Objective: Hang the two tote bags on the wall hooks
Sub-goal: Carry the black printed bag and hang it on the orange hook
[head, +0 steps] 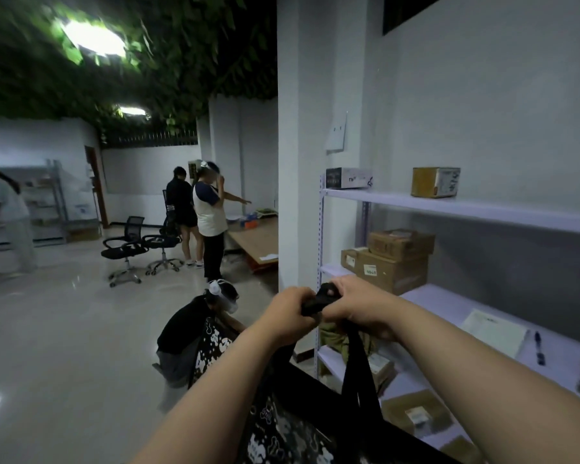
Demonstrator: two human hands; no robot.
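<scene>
A black tote bag point(282, 426) with a white cartoon print hangs in front of me, low in the view. Its black straps point(355, 363) run up to a bunched loop held between both hands. My left hand point(290, 311) grips the left side of the strap loop. My right hand point(359, 308) grips the right side, its thumb over the strap top. Both hands are at chest height, close to the white pillar point(302, 162) and the shelf's left post. A second printed bag panel point(211, 349) shows behind my left forearm. No wall hook is visible.
A white metal shelf unit point(449, 209) with cardboard boxes, a paper and a pen stands at the right. A person crouches on the floor point(195, 333) just beyond the bag. Two people stand by office chairs point(128, 249) farther back; another person is at the far left.
</scene>
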